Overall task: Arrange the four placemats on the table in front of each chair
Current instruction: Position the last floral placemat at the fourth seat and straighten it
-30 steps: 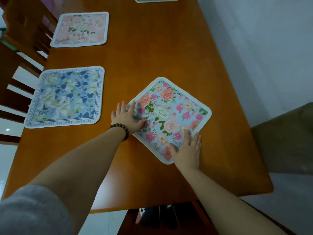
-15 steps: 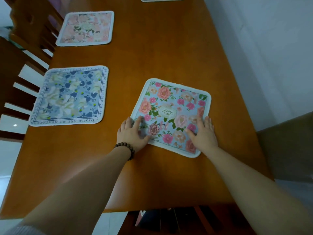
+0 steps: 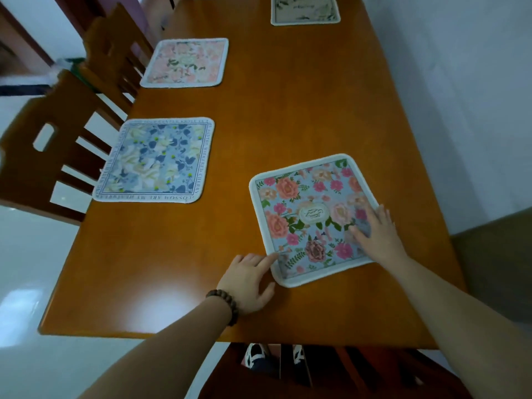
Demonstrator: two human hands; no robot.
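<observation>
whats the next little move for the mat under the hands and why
Probably turn the pink-flowered mat a bit more counter-clockwise. Its edges sit skewed to the table edge, while the blue mat opposite lies nearly square. The right hand rests flat on it and the left hand touches its near corner, so both could swivel it.

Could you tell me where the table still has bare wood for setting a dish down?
The table is bare down its middle, between the blue placemat and pink placemat on one side and the wall side. The near-left corner is free too. The left hand and right hand crowd the floral placemat.
</observation>
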